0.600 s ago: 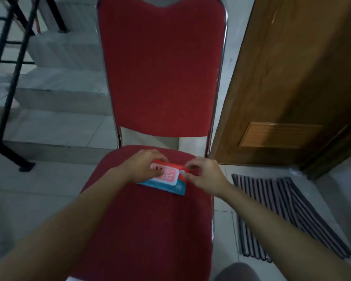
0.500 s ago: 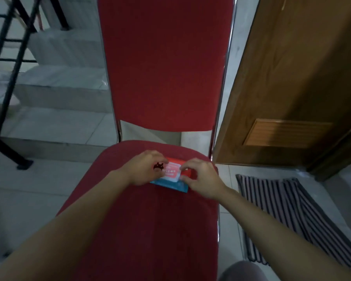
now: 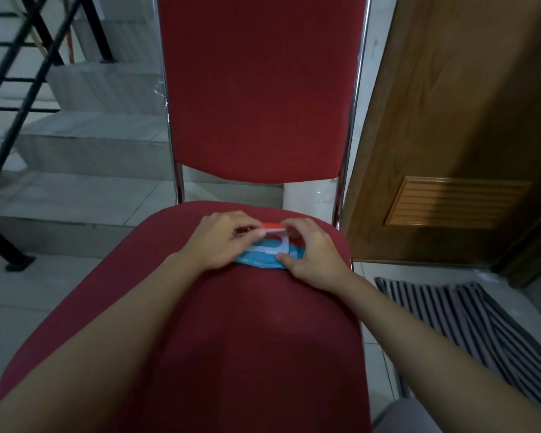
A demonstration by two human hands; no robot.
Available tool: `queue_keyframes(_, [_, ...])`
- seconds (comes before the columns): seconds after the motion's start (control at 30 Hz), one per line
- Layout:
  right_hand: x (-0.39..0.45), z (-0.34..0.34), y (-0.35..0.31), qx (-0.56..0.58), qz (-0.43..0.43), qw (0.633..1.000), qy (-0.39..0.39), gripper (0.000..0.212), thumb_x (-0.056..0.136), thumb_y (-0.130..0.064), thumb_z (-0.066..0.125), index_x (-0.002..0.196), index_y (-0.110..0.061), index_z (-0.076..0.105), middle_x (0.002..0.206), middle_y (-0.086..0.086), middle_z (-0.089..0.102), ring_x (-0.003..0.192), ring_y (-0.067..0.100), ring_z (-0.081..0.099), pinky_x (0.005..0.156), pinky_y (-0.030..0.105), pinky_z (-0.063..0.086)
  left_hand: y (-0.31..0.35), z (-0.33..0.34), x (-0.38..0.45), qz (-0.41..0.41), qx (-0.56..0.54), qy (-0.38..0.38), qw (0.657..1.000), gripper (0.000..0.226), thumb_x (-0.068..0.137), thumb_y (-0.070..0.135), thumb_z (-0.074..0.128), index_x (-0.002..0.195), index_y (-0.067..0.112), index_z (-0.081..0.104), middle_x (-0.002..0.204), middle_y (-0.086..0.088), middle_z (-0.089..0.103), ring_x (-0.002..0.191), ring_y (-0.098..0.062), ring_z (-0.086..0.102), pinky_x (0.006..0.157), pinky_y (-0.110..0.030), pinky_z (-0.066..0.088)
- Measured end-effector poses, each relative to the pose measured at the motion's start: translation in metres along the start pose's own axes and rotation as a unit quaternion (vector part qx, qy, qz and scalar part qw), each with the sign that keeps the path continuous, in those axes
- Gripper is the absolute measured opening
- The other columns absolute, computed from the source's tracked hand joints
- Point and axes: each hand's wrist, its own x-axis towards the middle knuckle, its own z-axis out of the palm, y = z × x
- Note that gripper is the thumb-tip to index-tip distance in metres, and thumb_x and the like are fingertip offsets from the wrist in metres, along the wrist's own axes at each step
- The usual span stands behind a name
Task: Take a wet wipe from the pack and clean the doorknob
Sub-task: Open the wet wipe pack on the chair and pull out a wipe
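Both hands on small blue-and-red soft plastic wet wipe pack (image 3: 264,257) on red padded chair seat (image 3: 231,323); flap being peeled, no wipe out yet.

Left hand (image 3: 219,242) fingers (image 3: 247,228) pinch the white-edged resealable flap (image 3: 274,235), lifted off the pack top; right hand (image 3: 310,251) clamps the pack's right end, thumb on the near edge, fingers curled over the far side. Risks, as judgement: the light pack lifts or slides on the soft seat if the right-hand hold slackens; a hard yank could tear the flap off or drag out a clump of wipes; the pack sits near the seat's back edge and could get knocked into the gap under the red backrest (image 3: 260,89). Doorknob not in view; only the lower part of the brown wooden door (image 3: 450,120) shows at right, so reaching it means standing up with a wipe.
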Motion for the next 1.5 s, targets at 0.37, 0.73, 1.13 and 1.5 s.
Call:
queue_keyframes(0.37, [0.007,-0.003,0.006,0.023,0.009,0.999,-0.048,0.026,0.070,-0.015,0.075,0.090,-0.020,0.059,0.114,-0.002,0.041,0.104,0.015,0.050,0.098,0.034,0.041,-0.020,0.028,0.013,-0.157,-0.229,0.214,0.937,0.024,0.079,-0.009,0.053,0.074,0.015,0.051,0.082,-0.013,0.059,0.070,-0.020,0.055,0.053,-0.006,0.043])
queue_keyframes(0.73, [0.012,0.001,-0.004,-0.006,0.026,0.994,-0.106,0.061,0.073,-0.016,0.062,0.128,-0.039,0.049,0.132,0.001,0.025,0.127,0.019,0.030,0.108,0.051,0.029,-0.015,0.029,0.005,-0.141,-0.247,0.091,0.954,0.052,0.064,0.025,0.081,0.108,0.016,0.056,0.111,0.000,0.049,0.098,-0.010,0.053,0.073,-0.019,0.041])
queue_keyframes(1.13, [0.035,0.018,-0.013,-0.045,0.006,0.998,0.049,0.008,0.081,-0.031,0.065,0.084,-0.033,0.072,0.082,-0.017,0.064,0.098,0.017,0.043,0.065,0.030,0.011,-0.006,0.021,0.004,-0.089,-0.237,0.067,0.965,0.025,0.069,0.007,0.076,0.093,0.005,0.067,0.088,0.003,0.047,0.072,0.009,0.051,0.062,-0.003,0.036])
queue_keyframes(1.5, [0.040,0.020,-0.015,-0.114,-0.030,0.993,0.006,0.007,0.081,-0.030,0.063,0.080,-0.029,0.070,0.086,-0.007,0.064,0.100,0.018,0.038,0.059,0.032,0.006,-0.009,0.020,0.007,-0.159,-0.275,0.146,0.937,0.013,0.074,-0.007,0.053,0.062,-0.005,0.058,0.057,-0.009,0.053,0.050,-0.006,0.047,0.054,-0.019,0.038])
